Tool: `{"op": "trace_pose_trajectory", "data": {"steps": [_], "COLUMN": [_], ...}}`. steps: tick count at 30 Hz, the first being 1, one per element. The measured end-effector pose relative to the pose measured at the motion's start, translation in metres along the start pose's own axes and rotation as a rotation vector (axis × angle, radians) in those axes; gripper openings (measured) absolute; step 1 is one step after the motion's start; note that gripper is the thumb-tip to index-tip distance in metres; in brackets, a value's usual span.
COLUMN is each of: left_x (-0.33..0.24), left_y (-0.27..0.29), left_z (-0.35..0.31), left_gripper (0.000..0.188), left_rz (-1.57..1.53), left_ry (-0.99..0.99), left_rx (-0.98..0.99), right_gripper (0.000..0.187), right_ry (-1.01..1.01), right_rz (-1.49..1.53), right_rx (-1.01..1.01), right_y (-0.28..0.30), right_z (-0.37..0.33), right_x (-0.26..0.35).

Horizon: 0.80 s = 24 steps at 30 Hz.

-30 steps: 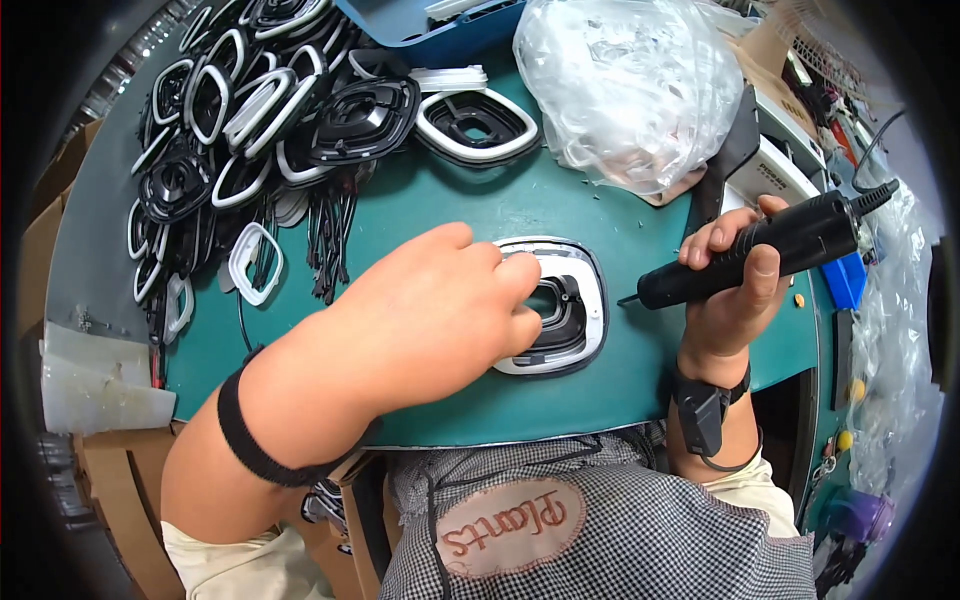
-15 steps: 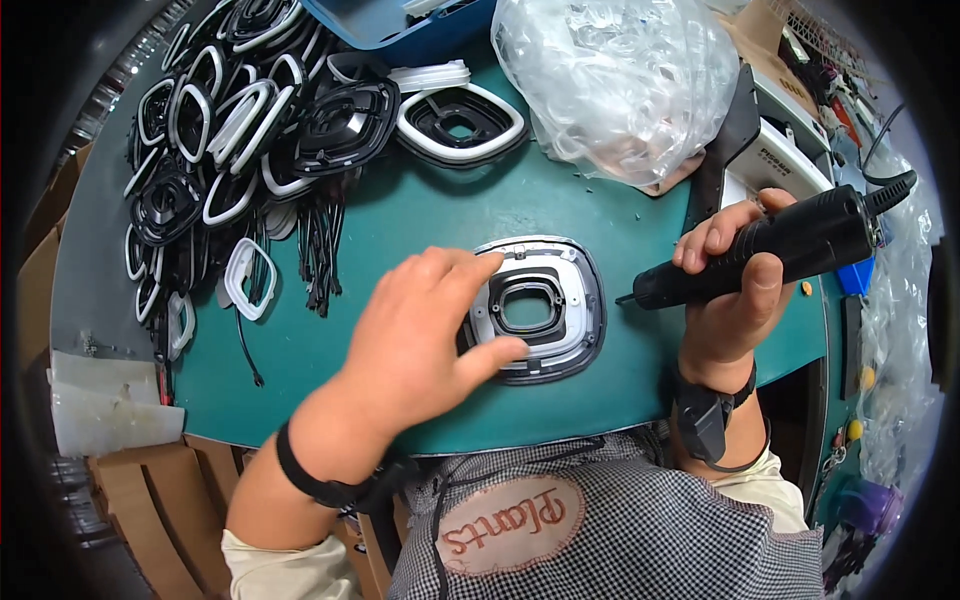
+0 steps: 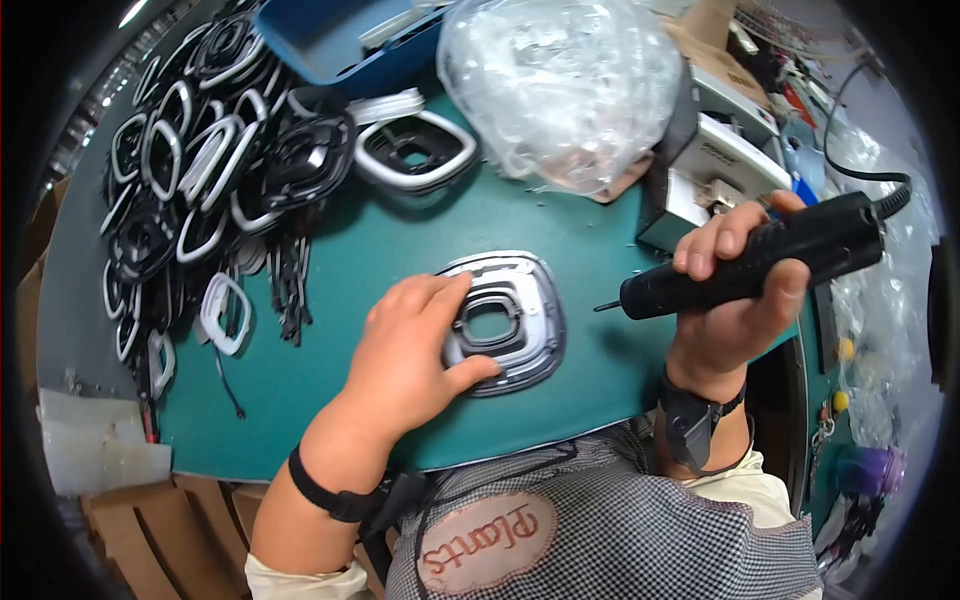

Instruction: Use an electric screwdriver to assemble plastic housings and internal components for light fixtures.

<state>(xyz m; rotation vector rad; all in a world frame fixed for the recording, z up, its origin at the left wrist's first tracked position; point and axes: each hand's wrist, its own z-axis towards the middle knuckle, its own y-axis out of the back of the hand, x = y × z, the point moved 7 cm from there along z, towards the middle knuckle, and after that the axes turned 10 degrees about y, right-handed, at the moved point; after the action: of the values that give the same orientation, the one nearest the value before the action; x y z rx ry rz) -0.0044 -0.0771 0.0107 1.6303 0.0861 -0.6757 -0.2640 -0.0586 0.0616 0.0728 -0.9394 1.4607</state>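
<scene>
near the middle of the green surface (image 3: 600,370), toward the edge by my body, a rounded-square black and white frame (image 3: 543,325) lies flat, its central opening showing green beneath. my left hand (image 3: 395,345) has it by the left side, fingers at the upper part and thumb on the lower part, a light grasp that seems meant to stop it sliding while leaving its right half uncovered. to the right, my right hand (image 3: 715,340) is wrapped around a black corded driver (image 3: 825,245), fingers over the far side and thumb on the near one, probably to balance its length. its thin tip points left toward the frame, near but not touching. the cord (image 3: 893,203) leaves from the back end, away from the frame. farther out, similar frames (image 3: 215,140) are heaped at the upper left above hanging black cables (image 3: 290,285), perhaps put there for easy reach. along the top sit a blue bin (image 3: 300,45) and a bulging clear plastic bag (image 3: 555,90).
</scene>
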Motion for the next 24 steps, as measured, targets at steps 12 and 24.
{"op": "trace_pose_trajectory", "data": {"steps": [12, 24], "left_x": [-0.027, -0.027], "left_y": [-0.025, -0.03], "left_z": [-0.005, -0.004], "left_gripper": [0.079, 0.082], "left_rz": [-0.089, -0.079], "left_ry": [-0.118, -0.071], "left_rx": [-0.022, -0.015], "right_gripper": [0.064, 0.061], "right_ry": [0.378, 0.419], "right_rz": [-0.264, -0.455], "right_rx": [-0.149, -0.064], "right_y": [0.064, 0.058], "right_z": [0.076, 0.078], "right_x": [0.079, 0.053]}}
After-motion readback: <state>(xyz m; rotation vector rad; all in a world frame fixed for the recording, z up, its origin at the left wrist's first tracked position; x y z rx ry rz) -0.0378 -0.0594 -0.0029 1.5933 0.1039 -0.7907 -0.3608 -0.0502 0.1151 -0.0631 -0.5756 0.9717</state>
